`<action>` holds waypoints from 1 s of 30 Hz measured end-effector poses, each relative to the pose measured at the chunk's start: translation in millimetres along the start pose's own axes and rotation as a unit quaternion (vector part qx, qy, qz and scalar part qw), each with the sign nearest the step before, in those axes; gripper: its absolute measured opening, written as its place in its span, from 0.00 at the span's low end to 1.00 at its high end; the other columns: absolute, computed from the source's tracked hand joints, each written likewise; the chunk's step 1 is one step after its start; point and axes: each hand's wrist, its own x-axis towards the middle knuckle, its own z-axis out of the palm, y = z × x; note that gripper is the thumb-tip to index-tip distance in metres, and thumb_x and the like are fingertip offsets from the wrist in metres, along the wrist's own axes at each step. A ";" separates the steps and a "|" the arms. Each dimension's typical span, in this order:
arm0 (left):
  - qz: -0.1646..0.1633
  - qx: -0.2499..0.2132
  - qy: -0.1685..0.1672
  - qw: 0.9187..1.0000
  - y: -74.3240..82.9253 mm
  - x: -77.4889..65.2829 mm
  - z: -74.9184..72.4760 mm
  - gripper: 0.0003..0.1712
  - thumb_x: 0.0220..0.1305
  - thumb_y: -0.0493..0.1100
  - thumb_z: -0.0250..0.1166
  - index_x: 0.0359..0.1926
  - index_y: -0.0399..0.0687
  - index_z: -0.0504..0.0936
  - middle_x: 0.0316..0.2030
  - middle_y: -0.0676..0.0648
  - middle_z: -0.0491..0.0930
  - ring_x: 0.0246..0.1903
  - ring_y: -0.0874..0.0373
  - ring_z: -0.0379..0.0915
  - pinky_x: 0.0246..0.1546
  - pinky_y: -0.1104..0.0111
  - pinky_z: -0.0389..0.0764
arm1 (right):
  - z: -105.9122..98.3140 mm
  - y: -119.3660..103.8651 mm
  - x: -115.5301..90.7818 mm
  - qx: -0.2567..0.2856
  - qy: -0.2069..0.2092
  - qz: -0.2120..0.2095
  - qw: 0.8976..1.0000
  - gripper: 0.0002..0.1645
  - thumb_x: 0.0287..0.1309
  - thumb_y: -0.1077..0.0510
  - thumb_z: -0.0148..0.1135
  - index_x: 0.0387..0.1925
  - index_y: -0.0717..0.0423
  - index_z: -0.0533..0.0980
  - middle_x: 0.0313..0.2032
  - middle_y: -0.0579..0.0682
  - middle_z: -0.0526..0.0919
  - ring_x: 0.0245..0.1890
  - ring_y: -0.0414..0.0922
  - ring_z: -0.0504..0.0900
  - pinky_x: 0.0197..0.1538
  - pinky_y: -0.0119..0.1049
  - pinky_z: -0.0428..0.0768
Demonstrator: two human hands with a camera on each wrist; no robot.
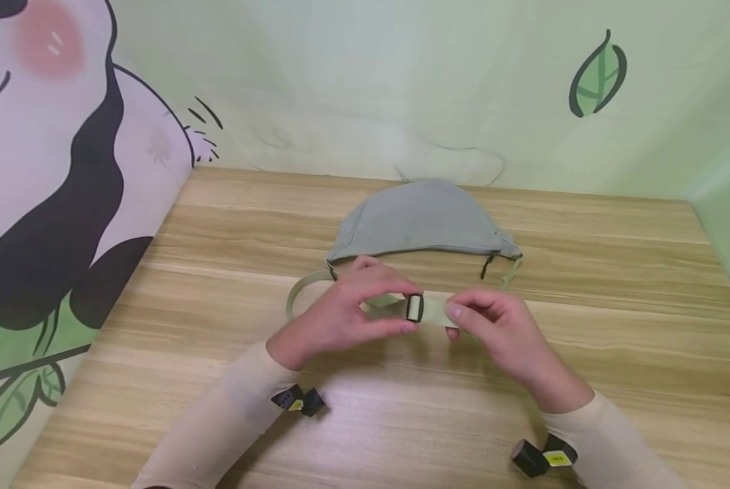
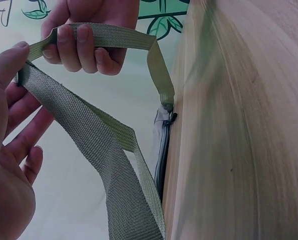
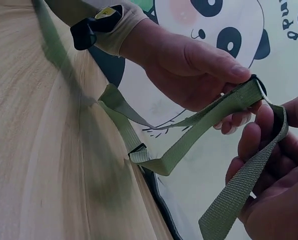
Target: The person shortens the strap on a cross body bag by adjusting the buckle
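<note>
My left hand [image 1: 334,309] pinches a black slider buckle [image 1: 420,309] between thumb and fingertips. Pale green webbing strap [image 1: 436,312] threads through the buckle. Just to the right, my right hand [image 1: 505,329] pinches that strap between thumb and fingers. In the left wrist view, the strap [image 2: 88,135] hangs in a slack loop below the left hand, and the right fingers curl round another stretch. The strap belongs to a grey crescent-shaped waist bag [image 1: 426,217], which lies on the table behind both hands. Part of the strap is hidden behind the left hand.
The wood-grain table [image 1: 615,272] meets a pale green wall [image 1: 340,88] at the back, just behind the bag. A panda-painted panel [image 1: 151,129] borders the left side. A dark zipper pull [image 1: 485,266] hangs from the bag's right front edge.
</note>
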 end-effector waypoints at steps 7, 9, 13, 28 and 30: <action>0.013 0.027 -0.014 0.999 -0.2 0.9 -1.0 0.21 0.53 0.52 0.72 0.48 0.53 0.82 0.45 0.58 0.83 0.48 0.70 0.74 0.55 0.63 0.62 | 2.9 -3.7 2.5 -0.021 -0.007 -0.013 1.000 0.07 0.63 0.64 0.58 0.35 0.67 0.79 0.23 0.47 0.81 0.25 0.42 0.78 0.30 0.33 0.76; 0.013 0.036 -0.021 0.999 0.1 1.2 -1.2 0.20 0.54 0.53 0.71 0.47 0.54 0.82 0.44 0.59 0.83 0.48 0.71 0.74 0.54 0.64 0.62 | 4.5 -4.1 3.9 -0.036 -0.011 -0.015 0.999 0.06 0.62 0.64 0.59 0.35 0.64 0.80 0.23 0.47 0.81 0.24 0.44 0.79 0.29 0.34 0.77; 0.014 0.050 -0.033 0.998 0.8 1.3 -0.6 0.19 0.54 0.55 0.71 0.46 0.57 0.83 0.42 0.62 0.83 0.46 0.73 0.73 0.53 0.64 0.61 | 7.9 -4.2 6.5 -0.078 -0.027 -0.010 0.997 0.06 0.63 0.61 0.59 0.34 0.57 0.81 0.23 0.47 0.81 0.25 0.44 0.79 0.28 0.34 0.77; -0.020 0.016 -0.008 1.000 -3.3 -5.9 -4.9 0.20 0.51 0.50 0.74 0.46 0.55 0.84 0.43 0.60 0.83 0.45 0.71 0.75 0.55 0.63 0.61 | -7.8 12.7 1.8 -0.071 -0.047 -0.013 0.996 0.08 0.64 0.63 0.57 0.43 0.60 0.79 0.32 0.49 0.84 0.33 0.45 0.82 0.38 0.36 0.80; -0.023 0.016 -0.011 1.000 -3.3 -6.7 -4.3 0.20 0.50 0.50 0.74 0.46 0.56 0.84 0.43 0.61 0.83 0.45 0.71 0.75 0.55 0.63 0.60 | -7.4 12.0 2.0 -0.068 -0.040 -0.004 0.997 0.07 0.63 0.62 0.59 0.41 0.59 0.79 0.31 0.49 0.83 0.31 0.45 0.81 0.36 0.37 0.81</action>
